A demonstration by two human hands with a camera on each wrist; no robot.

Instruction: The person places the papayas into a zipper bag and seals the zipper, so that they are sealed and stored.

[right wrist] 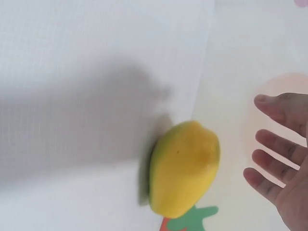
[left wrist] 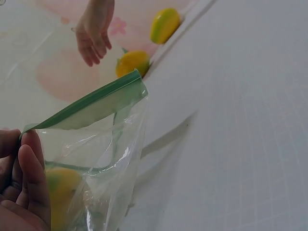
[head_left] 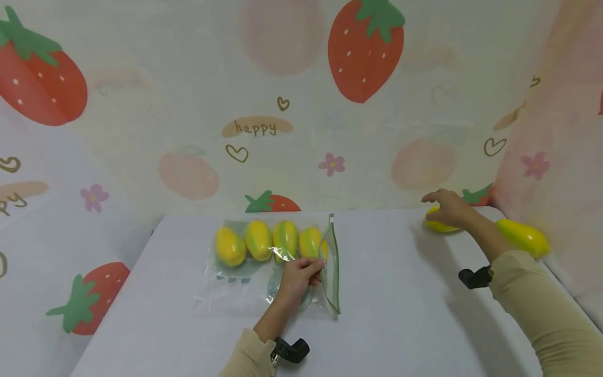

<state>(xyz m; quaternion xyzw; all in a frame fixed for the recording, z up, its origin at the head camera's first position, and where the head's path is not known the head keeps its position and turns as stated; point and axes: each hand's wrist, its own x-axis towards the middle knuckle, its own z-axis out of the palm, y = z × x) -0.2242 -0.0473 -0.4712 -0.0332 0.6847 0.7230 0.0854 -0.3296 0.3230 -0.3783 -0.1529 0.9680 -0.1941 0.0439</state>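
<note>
A clear zip bag (head_left: 226, 298) with a green-edged mouth lies on the table, its opening facing right. Inside it is a row of several yellow-green fruits (head_left: 231, 247) that look like mangoes or papayas. My left hand (head_left: 296, 283) pinches the bag's upper film beside the mouth, and the green zip edge (left wrist: 91, 101) stands apart from the lower one. Over at the back right, my right hand (head_left: 449, 208) hovers by a loose yellow fruit (right wrist: 184, 169). Its fingers are spread and apart from that fruit in the right wrist view.
Another long yellow-green fruit (head_left: 524, 237) lies at the table's right edge, beside the right forearm. A strawberry-print backdrop (head_left: 306, 173) rises directly behind the white table (head_left: 381, 293) and along both sides.
</note>
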